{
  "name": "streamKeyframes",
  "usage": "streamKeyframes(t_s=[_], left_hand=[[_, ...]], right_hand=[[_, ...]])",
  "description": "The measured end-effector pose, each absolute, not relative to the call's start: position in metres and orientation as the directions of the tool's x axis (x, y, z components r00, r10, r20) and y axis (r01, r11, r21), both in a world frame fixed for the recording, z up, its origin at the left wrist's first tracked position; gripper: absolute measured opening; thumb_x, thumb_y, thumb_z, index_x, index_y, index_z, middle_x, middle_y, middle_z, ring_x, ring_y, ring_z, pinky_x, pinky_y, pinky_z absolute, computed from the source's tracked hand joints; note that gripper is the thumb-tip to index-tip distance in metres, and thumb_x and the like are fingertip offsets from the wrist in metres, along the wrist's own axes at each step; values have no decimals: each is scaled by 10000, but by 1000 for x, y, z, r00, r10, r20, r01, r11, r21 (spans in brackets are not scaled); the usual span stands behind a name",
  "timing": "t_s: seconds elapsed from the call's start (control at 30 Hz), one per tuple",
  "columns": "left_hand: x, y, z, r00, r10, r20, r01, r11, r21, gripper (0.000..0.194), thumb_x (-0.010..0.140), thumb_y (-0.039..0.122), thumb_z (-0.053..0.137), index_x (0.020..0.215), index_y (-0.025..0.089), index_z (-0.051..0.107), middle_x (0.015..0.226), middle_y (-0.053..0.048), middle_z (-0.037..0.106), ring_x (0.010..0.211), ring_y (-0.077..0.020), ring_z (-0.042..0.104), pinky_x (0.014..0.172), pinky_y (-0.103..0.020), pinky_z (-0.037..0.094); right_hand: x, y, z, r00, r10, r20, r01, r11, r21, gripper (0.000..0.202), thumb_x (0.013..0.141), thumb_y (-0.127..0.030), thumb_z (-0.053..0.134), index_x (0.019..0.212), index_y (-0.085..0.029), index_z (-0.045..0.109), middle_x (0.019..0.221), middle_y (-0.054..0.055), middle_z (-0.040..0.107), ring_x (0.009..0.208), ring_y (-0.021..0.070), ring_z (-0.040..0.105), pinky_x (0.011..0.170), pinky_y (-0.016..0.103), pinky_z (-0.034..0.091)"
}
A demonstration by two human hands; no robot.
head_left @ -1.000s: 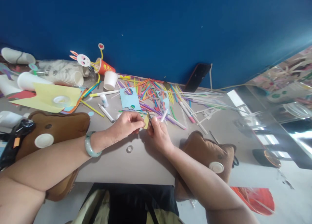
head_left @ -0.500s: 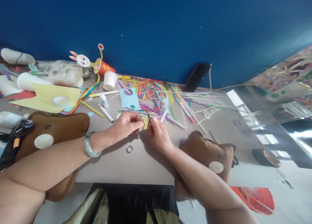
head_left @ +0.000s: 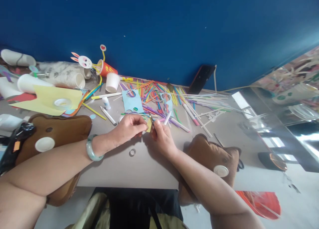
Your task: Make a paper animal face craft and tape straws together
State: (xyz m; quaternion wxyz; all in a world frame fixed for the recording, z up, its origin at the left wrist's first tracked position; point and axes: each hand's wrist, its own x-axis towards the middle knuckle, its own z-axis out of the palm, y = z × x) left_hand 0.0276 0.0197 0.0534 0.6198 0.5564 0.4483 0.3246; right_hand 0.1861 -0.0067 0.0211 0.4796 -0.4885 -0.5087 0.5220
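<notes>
Over the middle of the table, my left hand (head_left: 131, 126) pinches a small piece of yellow paper (head_left: 149, 125). My right hand (head_left: 161, 136) is closed around a pair of scissors (head_left: 151, 117), whose dark blades point up and away against the paper's right side. My fingers cover the scissors' handles. Just beyond the hands lie a light blue sheet (head_left: 132, 102) with round cut-outs and a heap of coloured sticks (head_left: 159, 96). A small clear tape ring (head_left: 132, 152) lies on the table nearer to me.
Brown cushions (head_left: 67, 129) flank my arms. At the left are yellow paper (head_left: 45, 96) under a tape roll (head_left: 62, 103) and stacked paper cups (head_left: 72, 80). A red cup (head_left: 109, 69) with a rabbit figure lies by the blue wall (head_left: 159, 33). A phone (head_left: 201, 78) leans there.
</notes>
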Motion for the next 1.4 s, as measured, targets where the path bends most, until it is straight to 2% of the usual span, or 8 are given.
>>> streamKeyframes(t_s=[0.33, 0.53, 0.67, 0.77, 1.17, 1.23, 1.4], left_hand=[[27, 20, 52, 381, 902, -202, 97, 179, 979, 102, 723, 224, 615, 651, 154, 598, 478, 46, 530, 431, -65, 444, 427, -182, 341], [27, 21, 52, 389, 896, -215, 98, 192, 977, 96, 720, 226, 611, 653, 157, 607, 466, 51, 523, 413, -62, 427, 423, -185, 327], [26, 22, 49, 426, 879, -215, 121, 180, 976, 87, 722, 213, 599, 659, 157, 618, 460, 50, 518, 420, -69, 442, 431, -188, 328], [26, 23, 45, 471, 861, -191, 127, 148, 981, 98, 723, 217, 595, 649, 156, 619, 488, 40, 535, 440, -73, 453, 440, -193, 332], [24, 31, 38, 521, 822, -230, 183, 156, 971, 79, 711, 214, 570, 655, 161, 587, 503, 37, 544, 430, -77, 466, 434, -189, 351], [24, 31, 38, 505, 831, -233, 162, 174, 971, 39, 708, 199, 584, 717, 163, 594, 528, 41, 560, 433, -77, 481, 430, -186, 359], [24, 32, 35, 504, 842, -193, 61, 188, 980, 335, 735, 277, 706, 1041, 174, 616, 740, 9, 665, 489, -81, 541, 438, -190, 399]], right_hand=[[187, -6, 17, -57, 998, -41, -30, -43, -999, 583, 875, -693, 476, 574, -197, 421, 486, -53, 338, 457, 75, 290, 447, 243, 207], [189, -4, 17, 14, 998, -59, -144, -57, -988, 536, 839, -704, 517, 669, -195, 506, 476, -80, 297, 445, 74, 241, 447, 241, 189], [193, -2, 17, -28, 998, -48, -146, -52, -988, 396, 748, -548, 727, 755, -178, 583, 514, -81, 357, 478, 69, 265, 470, 237, 202], [194, -1, 19, -51, 996, -71, -155, -78, -985, 308, 735, -432, 761, 749, -176, 589, 531, -78, 375, 487, 66, 273, 482, 238, 210], [194, 2, 22, -46, 994, -95, -138, -101, -985, 269, 710, -384, 748, 726, -176, 579, 511, -80, 391, 477, 67, 287, 477, 234, 212], [194, 2, 22, -53, 995, -84, -141, -90, -986, 257, 715, -370, 748, 708, -174, 582, 508, -81, 397, 476, 64, 288, 483, 233, 217], [193, 4, 22, -53, 997, -58, -180, -67, -981, 272, 729, -377, 759, 699, -170, 585, 522, -76, 430, 485, 60, 310, 495, 230, 232]])
